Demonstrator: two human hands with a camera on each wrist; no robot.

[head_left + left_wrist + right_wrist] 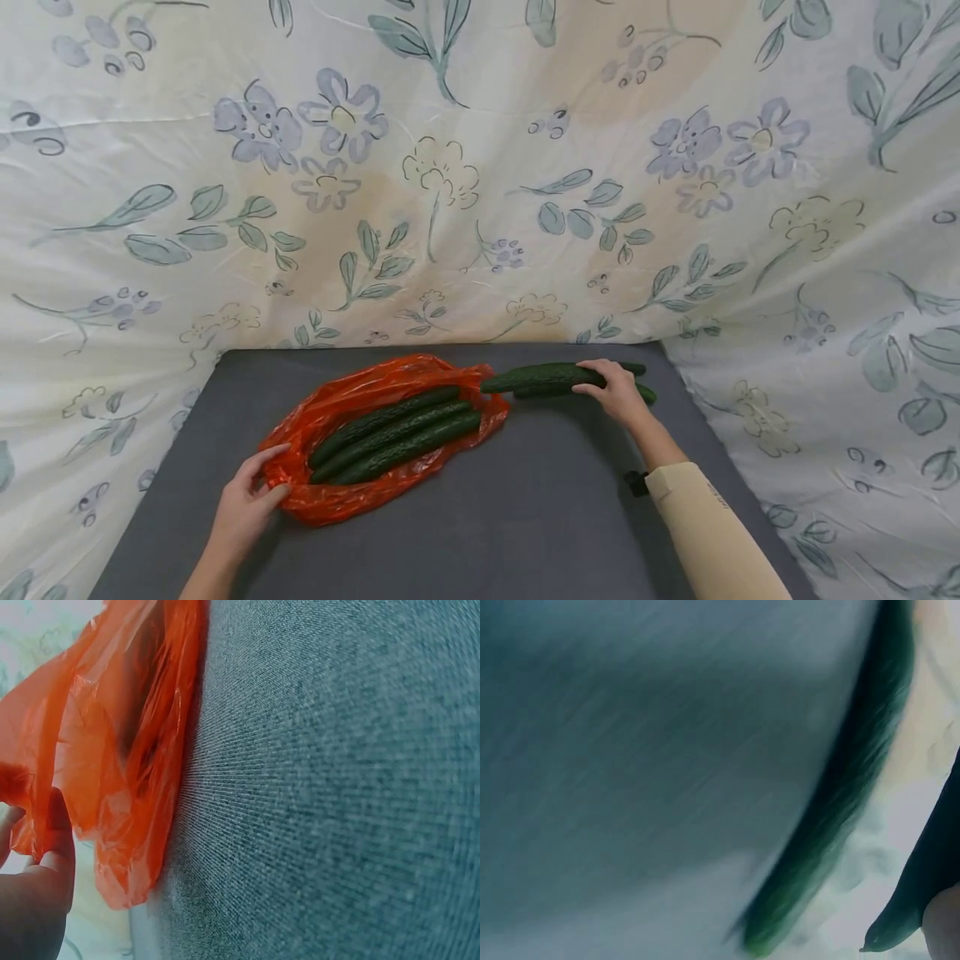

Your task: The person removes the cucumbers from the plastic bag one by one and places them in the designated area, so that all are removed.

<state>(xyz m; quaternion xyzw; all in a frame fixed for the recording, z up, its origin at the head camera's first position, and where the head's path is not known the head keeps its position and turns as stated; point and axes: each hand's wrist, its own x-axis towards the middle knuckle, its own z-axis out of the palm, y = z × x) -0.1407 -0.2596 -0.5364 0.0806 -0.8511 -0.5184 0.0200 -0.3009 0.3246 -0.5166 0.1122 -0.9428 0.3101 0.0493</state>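
Note:
An orange-red plastic bag (322, 504) lies spread on the dark table, with several long green cucumbers (397, 433) side by side on it. At the bag's near left end, my left hand (247, 500) pinches the thin plastic between thumb and fingers; the left wrist view shows the bag film (97, 750) drawn up there. My right hand (617, 393) grips a cucumber (536, 377) near the table's back edge, its left tip by the bag's opening. Just under it lies another cucumber (832, 795), on the table. Part of the held cucumber (930, 862) shows at the right wrist view's edge.
The dark grey table (517, 517) has a cloth-like weave up close. Behind and beside it hangs a floral curtain (480, 275), close to the table's back edge. A black strap piece (636, 483) sits at the right wrist, below a beige sleeve (705, 525).

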